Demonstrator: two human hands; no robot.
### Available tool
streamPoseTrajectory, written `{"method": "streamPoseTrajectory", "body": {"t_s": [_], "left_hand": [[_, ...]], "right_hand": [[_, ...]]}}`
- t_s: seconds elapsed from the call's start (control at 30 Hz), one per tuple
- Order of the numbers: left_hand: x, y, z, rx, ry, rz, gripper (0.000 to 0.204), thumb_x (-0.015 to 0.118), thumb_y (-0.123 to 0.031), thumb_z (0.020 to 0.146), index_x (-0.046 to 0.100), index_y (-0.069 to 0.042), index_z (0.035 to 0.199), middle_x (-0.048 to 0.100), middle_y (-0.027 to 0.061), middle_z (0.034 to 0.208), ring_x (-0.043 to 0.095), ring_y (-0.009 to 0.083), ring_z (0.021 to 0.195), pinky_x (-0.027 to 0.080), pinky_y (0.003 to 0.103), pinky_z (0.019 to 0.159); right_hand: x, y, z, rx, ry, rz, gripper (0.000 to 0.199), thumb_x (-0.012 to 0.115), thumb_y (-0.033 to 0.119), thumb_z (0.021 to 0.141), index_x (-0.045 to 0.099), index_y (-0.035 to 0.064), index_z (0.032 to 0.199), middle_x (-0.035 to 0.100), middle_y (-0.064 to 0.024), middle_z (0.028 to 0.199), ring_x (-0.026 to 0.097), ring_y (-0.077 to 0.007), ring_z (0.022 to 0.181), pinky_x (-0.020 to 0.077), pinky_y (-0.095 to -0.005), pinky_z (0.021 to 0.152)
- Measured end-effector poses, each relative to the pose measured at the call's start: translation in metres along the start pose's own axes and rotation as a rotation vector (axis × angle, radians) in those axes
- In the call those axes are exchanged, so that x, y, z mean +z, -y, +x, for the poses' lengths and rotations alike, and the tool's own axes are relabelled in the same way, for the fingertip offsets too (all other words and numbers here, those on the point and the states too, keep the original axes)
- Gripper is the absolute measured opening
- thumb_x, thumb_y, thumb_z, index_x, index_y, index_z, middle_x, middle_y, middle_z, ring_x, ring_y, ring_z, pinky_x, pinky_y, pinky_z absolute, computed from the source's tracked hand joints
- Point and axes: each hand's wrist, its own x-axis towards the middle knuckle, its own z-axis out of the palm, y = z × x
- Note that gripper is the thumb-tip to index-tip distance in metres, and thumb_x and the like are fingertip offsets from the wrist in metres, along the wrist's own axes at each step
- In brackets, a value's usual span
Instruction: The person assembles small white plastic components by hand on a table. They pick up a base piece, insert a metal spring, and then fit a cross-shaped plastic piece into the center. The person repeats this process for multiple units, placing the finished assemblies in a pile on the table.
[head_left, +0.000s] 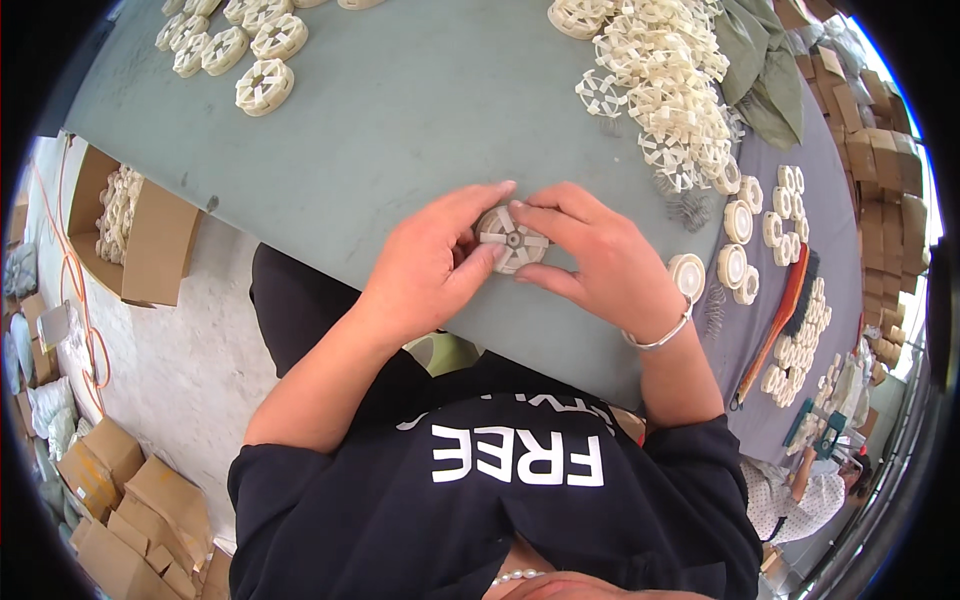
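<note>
Near the table's point(400, 120) front edge, at picture centre, both hands pinch one round cream slotted wheel point(511, 239). At its nine o'clock the left hand point(430, 265) grips with thumb and fingers curled around the rim; at three o'clock the right hand point(600, 260) presses its fingertips on it. A heap of cream parts point(670, 80) lies toward one o'clock.

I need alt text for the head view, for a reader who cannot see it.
Two hands, left hand and right hand, hold a round cream wheel part on a grey table. A pile of similar parts lies at the far right.
</note>
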Motion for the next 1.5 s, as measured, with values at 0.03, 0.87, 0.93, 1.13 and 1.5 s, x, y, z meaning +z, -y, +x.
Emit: {"method": "streamPoseTrajectory", "body": {"t_s": [0.03, 0.87, 0.93, 1.13, 1.5], "left_hand": [[0.001, -0.001, 0.001, -0.006, -0.015, 0.007, 0.064, 0.082, -0.009, 0.092, 0.063, -0.008, 0.153, 0.07, 0.0078, 0.129, 0.063, 0.0137, 0.083, 0.055, 0.028, 0.075], [0.169, -0.028, 0.017, 0.355, 0.261, 0.523, 0.074, 0.09, -0.032, 0.081, 0.055, -0.008, 0.141, 0.063, 0.0135, 0.127, 0.069, 0.0369, 0.107, 0.059, 0.046, 0.084], [0.144, -0.03, 0.018, 0.302, 0.277, 0.559, 0.069, 0.089, -0.027, 0.08, 0.055, -0.009, 0.137, 0.062, 0.0124, 0.121, 0.069, 0.0363, 0.103, 0.058, 0.047, 0.082], [0.045, -0.014, 0.016, 0.241, 0.025, 0.552, 0.061, 0.087, -0.02, 0.079, 0.061, -0.008, 0.133, 0.065, 0.0114, 0.127, 0.071, 0.0332, 0.1, 0.059, 0.045, 0.082], [0.029, -0.005, 0.014, 0.356, -0.001, 0.502, 0.067, 0.09, -0.019, 0.079, 0.067, -0.01, 0.142, 0.066, 0.011, 0.133, 0.07, 0.0327, 0.111, 0.059, 0.041, 0.09]], "right_hand": [[0.001, 0.001, 0.0, 0.017, -0.002, -0.019, 0.052, 0.085, 0.015, 0.087, 0.071, 0.0058, 0.136, 0.067, -0.01, 0.132, 0.071, -0.0338, 0.11, 0.0595, -0.0423, 0.095], [-0.053, -0.047, -0.125, 0.856, -0.33, -0.006, 0.047, 0.089, 0.022, 0.082, 0.066, 0.0073, 0.12, 0.071, -0.0132, 0.118, 0.07, -0.0351, 0.108, 0.0574, -0.0446, 0.094], [-0.042, -0.044, -0.12, 0.809, -0.443, 0.101, 0.044, 0.089, 0.021, 0.083, 0.067, 0.0078, 0.119, 0.072, -0.012, 0.117, 0.07, -0.0338, 0.108, 0.0574, -0.0445, 0.094], [-0.008, -0.042, -0.093, 0.083, -0.316, -0.235, 0.041, 0.089, 0.026, 0.087, 0.072, 0.0092, 0.12, 0.074, -0.0104, 0.115, 0.069, -0.0332, 0.106, 0.0566, -0.0439, 0.094], [-0.069, -0.115, -0.013, 0.28, -0.592, -0.348, 0.02, 0.08, 0.019, 0.097, 0.077, 0.0067, 0.113, 0.077, -0.0088, 0.105, 0.072, -0.0264, 0.087, 0.058, -0.0376, 0.081]]}}
